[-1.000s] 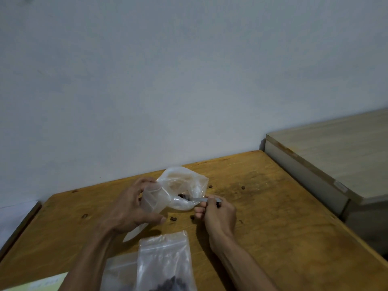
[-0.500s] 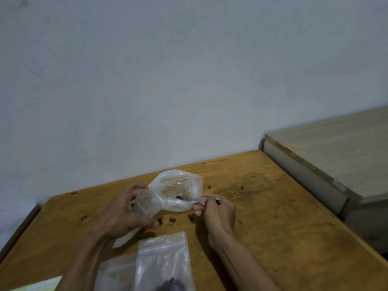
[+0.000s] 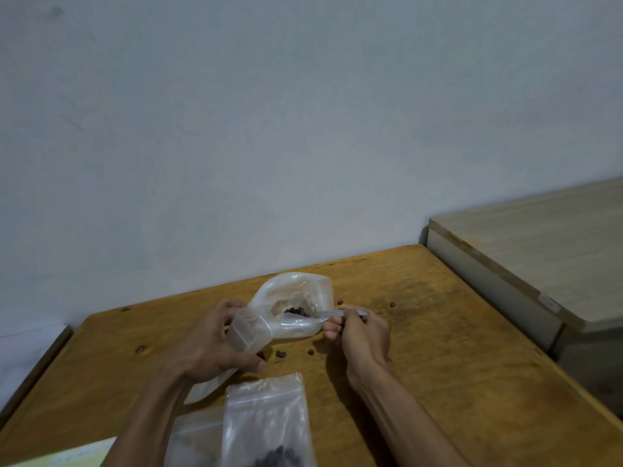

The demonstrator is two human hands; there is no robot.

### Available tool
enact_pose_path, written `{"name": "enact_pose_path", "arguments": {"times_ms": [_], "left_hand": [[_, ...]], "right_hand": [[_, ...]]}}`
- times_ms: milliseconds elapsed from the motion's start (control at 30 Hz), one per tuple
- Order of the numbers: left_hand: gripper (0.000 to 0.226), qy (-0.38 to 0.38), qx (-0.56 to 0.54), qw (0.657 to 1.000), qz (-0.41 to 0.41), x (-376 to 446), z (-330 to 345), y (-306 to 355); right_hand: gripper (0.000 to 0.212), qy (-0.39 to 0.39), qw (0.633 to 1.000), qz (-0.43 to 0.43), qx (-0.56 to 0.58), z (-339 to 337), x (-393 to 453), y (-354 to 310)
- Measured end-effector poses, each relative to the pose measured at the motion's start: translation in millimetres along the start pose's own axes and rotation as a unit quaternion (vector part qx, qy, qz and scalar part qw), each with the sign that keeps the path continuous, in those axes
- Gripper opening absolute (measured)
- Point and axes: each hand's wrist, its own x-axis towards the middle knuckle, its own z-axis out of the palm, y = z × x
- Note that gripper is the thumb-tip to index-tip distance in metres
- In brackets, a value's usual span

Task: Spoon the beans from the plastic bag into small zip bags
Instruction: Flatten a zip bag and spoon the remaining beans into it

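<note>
Left hand (image 3: pixel 215 342) gripped the clear plastic bag (image 3: pixel 286 310) at its gathered lower part, fingers curled over the far side and thumb across the near side, above the wooden desk (image 3: pixel 438 348). The bag's long axis ran from lower left at the hand up to the right, with its open mouth facing right toward the other hand. A flat tail of plastic stuck out below the left hand, toward the near-left.

Right hand (image 3: pixel 359 328) pinched the handle of a small spoon (image 3: pixel 328 314) between thumb and curled fingers. The spoon lay roughly level, long axis left to right, bowl end pointing left and inside the bag mouth. A small cluster of dark beans (image 3: pixel 298 311) sat in the bag just at the spoon's tip; could not tell whether they rested on the bowl or on the plastic.

Loose beans (image 3: pixel 280 354) lay scattered on the desk below the bag and to the right of the right hand.

Zip bag (image 3: pixel 269 423) lay flat near the bottom edge, seal end pointing away from the person, dark beans in its lower part. Another clear bag (image 3: pixel 194 436) lay partly under its left side.

A pale wood cabinet (image 3: pixel 539 251) stood just beside the desk's right edge, against the wall (image 3: pixel 269 129).
</note>
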Motion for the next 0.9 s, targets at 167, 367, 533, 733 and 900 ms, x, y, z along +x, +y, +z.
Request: {"name": "enact_pose_path", "arguments": {"times_ms": [167, 367, 533, 733, 900], "left_hand": [[0.094, 0.018, -0.016, 1.0, 0.001, -2, 3, 7], [0.083, 0.044, -0.027, 0.998, 0.047, -11, 8, 8], [0.09, 0.014, 0.016, 1.0, 0.002, -9, 6, 10], [0.085, 0.011, 0.049, 0.998, -0.029, -4, 3, 13], [0.083, 0.005, 0.066, 0.998, -0.025, -7, 8, 14]], "right_hand": [[0.009, 0.015, 0.999, 0.0, -0.044, -2, -2, -1], [0.01, 0.075, 0.996, -0.006, -0.056, -4, -1, -2], [0.008, 0.086, 0.996, -0.021, -0.032, 3, -4, 4], [0.012, 0.058, 0.997, -0.031, -0.036, 7, -4, 6], [0.012, 0.028, 0.999, -0.034, -0.026, 4, -3, 5]]}}
